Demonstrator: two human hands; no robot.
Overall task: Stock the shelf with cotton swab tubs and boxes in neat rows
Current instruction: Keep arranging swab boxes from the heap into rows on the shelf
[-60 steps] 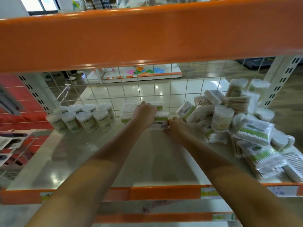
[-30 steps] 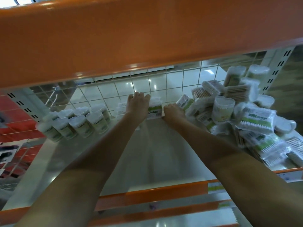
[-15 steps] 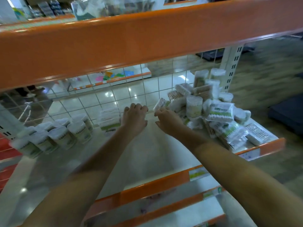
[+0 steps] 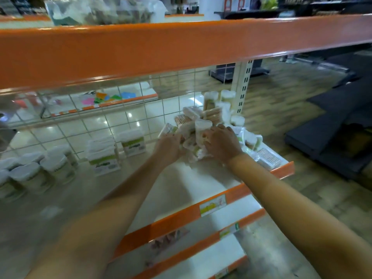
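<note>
Reaching into the pile [image 4: 217, 125] of cotton swab packs at the shelf's [image 4: 191, 178] right end, both hands are working at its near side. The left hand [image 4: 169, 147] is lying against the pile's left edge, its fingers curling into the packs; whether they are gripping one I cannot tell. The right hand [image 4: 221, 141] is resting on top of the pile beside a clear tub [image 4: 202, 129], fingers spread and bent over the packs, and again no firm grip is showing. The pile is leaning against the wire back [image 4: 141, 109] and the white post [image 4: 242, 87]. Left of the pile, two boxes [image 4: 132, 140] with green labels are standing upright by the wire back, one [image 4: 103, 156] nearer the front than the other. Farther left of the pile, round tubs [image 4: 54, 166] are standing in rows. An orange beam [image 4: 181, 49] is crossing above the pile.
</note>
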